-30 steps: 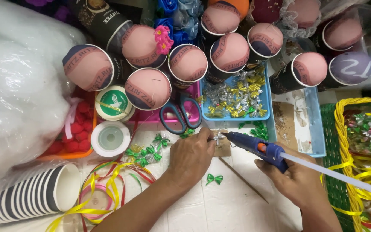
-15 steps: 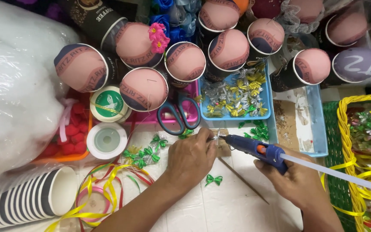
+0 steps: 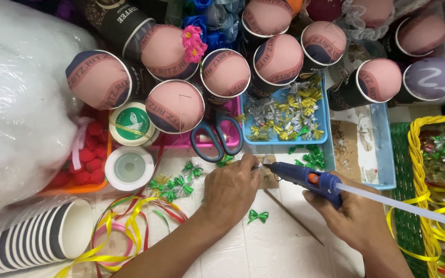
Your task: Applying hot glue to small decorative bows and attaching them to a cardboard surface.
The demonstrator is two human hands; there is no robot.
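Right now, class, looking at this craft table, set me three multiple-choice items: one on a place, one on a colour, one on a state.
1. Where do the scissors lie?
A. on the pink tray's edge
B. in the yellow basket
C. inside a cup

2. What colour is the glue gun body?
A. red
B. blue
C. white

3. What is the left hand doing?
A. resting flat and open
B. lifting the stack of cups
C. pinching a small piece at the gun's nozzle

Answers: 1 A, their handles overlap the pink tray. 2 B, it is blue with an orange trigger, in the right hand. 3 C, the fingertips close beside the nozzle.
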